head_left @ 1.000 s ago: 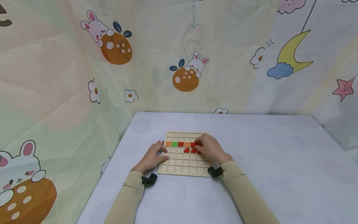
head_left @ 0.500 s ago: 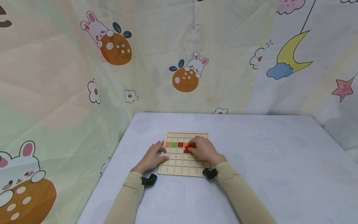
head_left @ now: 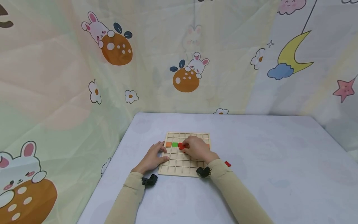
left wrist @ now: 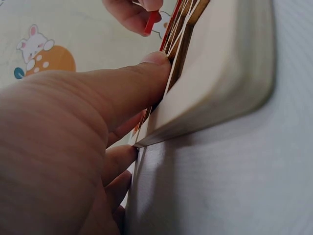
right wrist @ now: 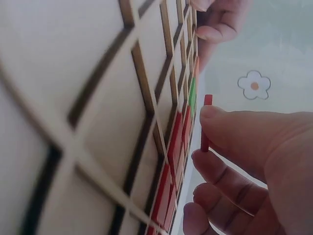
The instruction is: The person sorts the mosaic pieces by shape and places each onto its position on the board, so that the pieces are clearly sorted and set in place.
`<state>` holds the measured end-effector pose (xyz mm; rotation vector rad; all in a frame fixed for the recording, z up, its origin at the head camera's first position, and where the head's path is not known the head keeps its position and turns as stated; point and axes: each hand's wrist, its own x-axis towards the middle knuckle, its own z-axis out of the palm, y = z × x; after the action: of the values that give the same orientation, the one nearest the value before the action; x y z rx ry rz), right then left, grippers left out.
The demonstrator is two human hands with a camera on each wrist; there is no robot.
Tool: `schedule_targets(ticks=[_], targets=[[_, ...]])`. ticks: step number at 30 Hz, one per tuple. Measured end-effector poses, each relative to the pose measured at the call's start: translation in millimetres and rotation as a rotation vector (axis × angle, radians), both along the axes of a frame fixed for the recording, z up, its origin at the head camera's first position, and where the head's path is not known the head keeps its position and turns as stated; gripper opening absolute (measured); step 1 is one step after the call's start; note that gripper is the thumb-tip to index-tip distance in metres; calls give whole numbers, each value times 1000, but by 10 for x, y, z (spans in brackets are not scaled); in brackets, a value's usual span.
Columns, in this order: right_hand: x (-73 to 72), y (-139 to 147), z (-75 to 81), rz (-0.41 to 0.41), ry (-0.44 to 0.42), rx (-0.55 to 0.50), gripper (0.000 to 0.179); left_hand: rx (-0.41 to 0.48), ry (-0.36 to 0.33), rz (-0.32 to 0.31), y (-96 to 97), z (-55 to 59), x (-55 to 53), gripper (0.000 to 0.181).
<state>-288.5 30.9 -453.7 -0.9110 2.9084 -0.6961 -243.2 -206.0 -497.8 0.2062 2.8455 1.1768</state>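
Observation:
A pale wooden grid board (head_left: 171, 168) lies on the table. My left hand (head_left: 152, 158) is at its left edge; in the left wrist view the thumb (left wrist: 146, 73) presses the rim and the other fingers touch the side. Over the board, my right hand (head_left: 198, 148) pinches a thin red tile (right wrist: 207, 125) between thumb and fingers. An orange tile (head_left: 168, 144) and a green tile (head_left: 174, 145) sit in one row of cells. More red tiles (right wrist: 178, 137) lie on the grid, mostly hidden behind the right hand in the head view. Another orange tile (head_left: 207, 145) shows right of that hand.
A loose red piece (head_left: 227, 164) lies on the white tabletop (head_left: 265, 149), beside the right sleeve (head_left: 237, 189). Black wrist cameras (head_left: 203, 172) sit on both wrists. A printed cloth (head_left: 223, 62) hangs behind the table.
My right hand has moved left across the board and now holds a red tile near the green one. The orange tile at right and the loose red piece have come into sight. The left hand stays put.

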Motion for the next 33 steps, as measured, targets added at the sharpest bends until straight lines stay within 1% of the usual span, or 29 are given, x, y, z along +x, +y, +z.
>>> schedule_targets(ticks=[4, 8, 13, 21, 26, 33], targets=[[4, -26, -26, 12, -30, -2, 23, 3, -4, 1, 4, 1, -8, 27], [23, -39, -57, 3, -36, -5, 21, 7, -10, 3, 5, 7, -1, 26], [56, -45, -83, 0, -40, -11, 22, 14, -5, -3, -4, -17, 7, 26], [74, -44, -105, 11, -18, -21, 18, 2, 8, -3, -19, -51, -7, 27], [76, -57, -110, 7, -12, -18, 20, 9, 21, -10, -21, -52, -9, 26], [77, -70, -96, 7, 4, -12, 21, 4, 12, 0, -13, -52, 1, 26]])
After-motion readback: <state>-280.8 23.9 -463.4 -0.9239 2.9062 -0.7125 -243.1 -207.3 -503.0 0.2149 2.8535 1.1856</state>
